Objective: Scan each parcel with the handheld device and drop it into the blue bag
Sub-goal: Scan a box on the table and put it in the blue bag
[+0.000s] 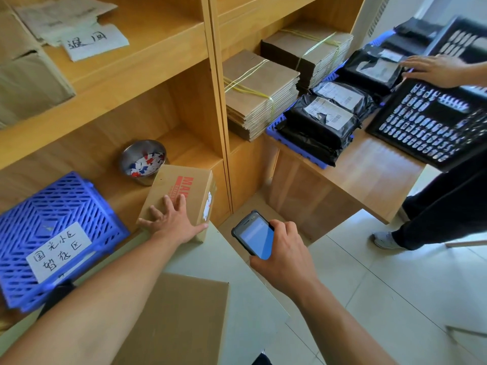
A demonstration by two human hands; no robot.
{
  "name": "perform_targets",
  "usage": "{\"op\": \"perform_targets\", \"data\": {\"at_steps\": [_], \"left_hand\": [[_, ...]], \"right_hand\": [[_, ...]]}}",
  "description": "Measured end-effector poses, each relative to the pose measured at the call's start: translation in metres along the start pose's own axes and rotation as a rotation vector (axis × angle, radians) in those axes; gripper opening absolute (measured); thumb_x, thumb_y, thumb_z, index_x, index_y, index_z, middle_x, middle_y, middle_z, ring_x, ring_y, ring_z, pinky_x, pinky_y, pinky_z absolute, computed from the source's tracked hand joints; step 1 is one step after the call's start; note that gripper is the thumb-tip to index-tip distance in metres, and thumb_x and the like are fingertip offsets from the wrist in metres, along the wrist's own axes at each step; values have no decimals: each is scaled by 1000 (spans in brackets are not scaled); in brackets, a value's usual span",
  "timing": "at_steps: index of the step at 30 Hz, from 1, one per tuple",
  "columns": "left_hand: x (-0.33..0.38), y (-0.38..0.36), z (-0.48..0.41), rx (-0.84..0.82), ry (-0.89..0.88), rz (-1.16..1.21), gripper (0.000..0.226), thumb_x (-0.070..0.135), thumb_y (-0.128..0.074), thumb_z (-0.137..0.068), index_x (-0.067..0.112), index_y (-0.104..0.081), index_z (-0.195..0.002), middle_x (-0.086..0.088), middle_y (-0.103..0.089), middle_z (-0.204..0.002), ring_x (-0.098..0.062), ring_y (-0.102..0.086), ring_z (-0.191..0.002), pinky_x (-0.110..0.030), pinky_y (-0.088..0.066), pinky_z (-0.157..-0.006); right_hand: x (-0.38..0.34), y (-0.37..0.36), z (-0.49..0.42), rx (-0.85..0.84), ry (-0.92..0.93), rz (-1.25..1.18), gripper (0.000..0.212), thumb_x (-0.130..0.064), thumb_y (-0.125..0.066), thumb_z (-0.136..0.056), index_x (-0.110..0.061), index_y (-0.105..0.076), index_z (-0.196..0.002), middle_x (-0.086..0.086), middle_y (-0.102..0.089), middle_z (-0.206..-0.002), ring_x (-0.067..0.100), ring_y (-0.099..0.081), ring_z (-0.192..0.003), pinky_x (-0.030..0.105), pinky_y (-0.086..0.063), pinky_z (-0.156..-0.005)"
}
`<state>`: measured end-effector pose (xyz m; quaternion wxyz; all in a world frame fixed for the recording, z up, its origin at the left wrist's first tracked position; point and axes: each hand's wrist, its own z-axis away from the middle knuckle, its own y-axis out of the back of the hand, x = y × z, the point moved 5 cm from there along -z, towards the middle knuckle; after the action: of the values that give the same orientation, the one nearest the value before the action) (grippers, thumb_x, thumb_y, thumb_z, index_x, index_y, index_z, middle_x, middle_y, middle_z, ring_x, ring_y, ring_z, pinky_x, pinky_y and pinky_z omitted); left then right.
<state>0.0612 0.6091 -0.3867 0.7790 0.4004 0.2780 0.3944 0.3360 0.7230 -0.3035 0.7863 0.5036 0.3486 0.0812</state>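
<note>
A brown cardboard parcel [184,191] with red print stands on the lower wooden shelf, a white label on its right side. My left hand [171,219] lies flat over its near end, fingers spread, thumb at the front right corner. To its right my right hand [282,256] grips the handheld device [255,234], a dark scanner with a lit blue screen facing up, level with the parcel's labelled side. Several black plastic parcels [324,119] with white labels lie on a blue tray at the right. No blue bag is in view.
A blue plastic basket [52,233] with a handwritten label sits left of the parcel, a steel bowl [143,160] of paper scraps behind it. Bundled brown envelopes [259,93] fill the right shelf. Another person's hand [434,69] holds a black crate [432,125]. A flat carton [179,320] lies below.
</note>
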Motion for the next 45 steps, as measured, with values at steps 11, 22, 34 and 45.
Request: {"op": "perform_targets", "data": {"at_steps": [11, 22, 34, 45], "left_hand": [[-17, 2, -7, 40, -13, 64, 134, 105, -39, -59, 40, 27, -156, -19, 27, -166, -51, 19, -152, -79, -6, -115], [-37, -4, -9, -150, -74, 106, 138, 99, -56, -59, 46, 32, -151, -15, 40, -161, -54, 27, -148, -84, -8, -110], [-35, -29, 9, -29, -172, 55, 126, 72, -62, -82, 27, 29, -157, -26, 37, -159, -55, 30, -146, -64, -19, -121], [-31, -46, 15, 84, -178, 33, 123, 68, -60, -88, 19, 30, -157, -33, 33, -158, -59, 25, -146, -61, -18, -122]], "right_hand": [[-7, -11, 1, -12, -3, 16, 78, -58, -77, -65, -32, -36, -127, -10, -35, -108, 15, -49, -97, 35, -58, -77], [-19, -21, 6, -47, -3, 31, 79, -58, -78, -68, -31, -37, -130, -9, -34, -108, 14, -49, -97, 33, -55, -77], [-29, -39, 13, -93, 13, 34, 82, -58, -77, -68, -30, -36, -133, -8, -35, -109, 14, -48, -99, 36, -56, -80], [-30, -45, 21, -105, -4, 39, 79, -53, -77, -70, -28, -39, -134, -7, -36, -110, 16, -49, -98, 35, -54, -79]]}}
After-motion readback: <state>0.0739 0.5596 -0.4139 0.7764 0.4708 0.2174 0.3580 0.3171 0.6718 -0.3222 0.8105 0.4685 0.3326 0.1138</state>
